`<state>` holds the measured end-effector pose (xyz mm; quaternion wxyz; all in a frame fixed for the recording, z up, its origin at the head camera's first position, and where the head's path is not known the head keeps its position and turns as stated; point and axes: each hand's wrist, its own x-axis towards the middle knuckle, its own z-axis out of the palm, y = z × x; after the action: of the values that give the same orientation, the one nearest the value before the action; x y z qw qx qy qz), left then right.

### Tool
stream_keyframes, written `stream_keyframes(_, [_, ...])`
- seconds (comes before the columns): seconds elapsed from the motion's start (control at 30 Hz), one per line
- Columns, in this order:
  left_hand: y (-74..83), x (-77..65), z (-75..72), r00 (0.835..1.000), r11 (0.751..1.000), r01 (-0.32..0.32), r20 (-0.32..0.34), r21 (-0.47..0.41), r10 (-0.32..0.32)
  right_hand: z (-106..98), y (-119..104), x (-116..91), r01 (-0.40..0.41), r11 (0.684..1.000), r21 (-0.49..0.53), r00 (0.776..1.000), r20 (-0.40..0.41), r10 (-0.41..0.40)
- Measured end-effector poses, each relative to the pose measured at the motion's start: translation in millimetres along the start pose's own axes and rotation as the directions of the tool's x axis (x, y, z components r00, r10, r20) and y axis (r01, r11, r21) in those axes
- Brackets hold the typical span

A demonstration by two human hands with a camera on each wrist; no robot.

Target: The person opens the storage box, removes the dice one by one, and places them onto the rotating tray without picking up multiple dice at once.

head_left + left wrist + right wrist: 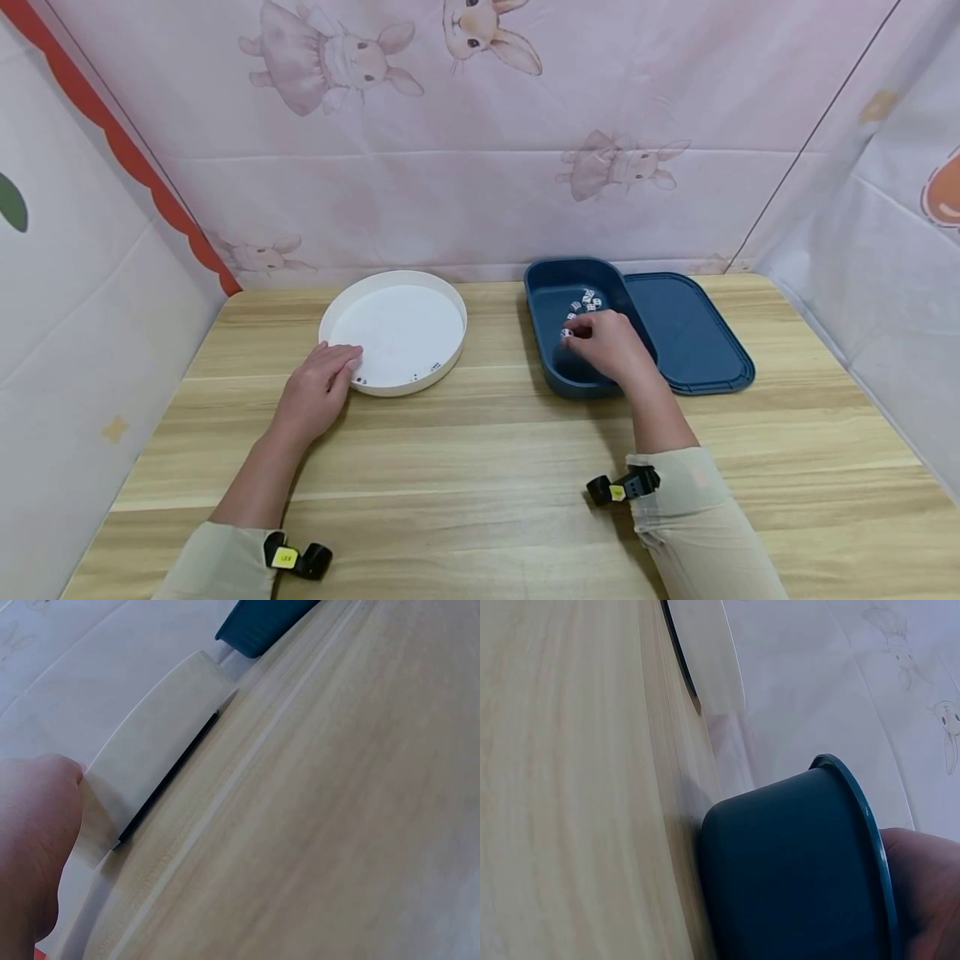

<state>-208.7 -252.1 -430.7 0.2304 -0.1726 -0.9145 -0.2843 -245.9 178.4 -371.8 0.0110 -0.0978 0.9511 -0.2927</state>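
Note:
My left hand (313,392) grips the near-left rim of a round white tray (397,389), with the fingers over the edge. The left wrist view shows that hand (37,832) against the tray's outer wall (150,735). A few white dice (436,367) lie along the tray's near inner side. My right hand (611,346) reaches into a dark blue rectangular box (547,354) and pinches a white die (566,333) between thumb and fingers. Several more dice (588,297) lie in the box beyond the fingertips. In the right wrist view, the box wall (795,862) hides most of this hand (922,892).
A dark blue lid (690,333) lies flat on the wooden table (465,483), right of the box. Behind the table hangs a pink cloth (465,200) printed with rabbits. White cloth walls (82,333) stand at both sides.

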Motion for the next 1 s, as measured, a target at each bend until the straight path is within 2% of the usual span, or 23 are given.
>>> stream_keyframes(0.3, [-2.2, -1.5, -3.6, 1.000, 1.000, -0.001, -0.008, 0.000, 0.001, 2, -10, 0, 0.043, 0.998, 0.047, 0.998, -0.051, -0.040])
stream_keyframes(0.47, [-1.1, -0.7, -2.8, 1.000, 1.000, -0.010, -0.004, -0.010, 0.010, 2, -18, -2, 0.048, 0.993, 0.109, 0.992, -0.119, -0.035])
stream_keyframes(0.57, [0.3, 0.7, -2.3, 1.000, 1.000, -0.012, 0.001, -0.007, 0.012, 5, -26, -3, 0.085, 0.989, 0.124, 0.982, -0.179, -0.062])
stream_keyframes(0.67, [1.2, 1.1, -2.3, 1.000, 1.000, -0.003, 0.009, 0.000, 0.003, 12, -39, -2, 0.156, 0.979, 0.133, 0.966, -0.227, -0.123])
stream_keyframes(0.83, [0.4, -0.5, -2.3, 1.000, 1.000, -0.001, 0.001, -0.010, 0.001, 31, -67, 3, 0.233, 0.947, 0.220, 0.956, -0.228, -0.183])
stream_keyframes(1.0, [-1.2, -1.9, -2.6, 1.000, 1.000, -0.011, -0.009, -0.008, 0.011, 57, -93, 11, 0.254, 0.916, 0.311, 0.962, -0.177, -0.207])
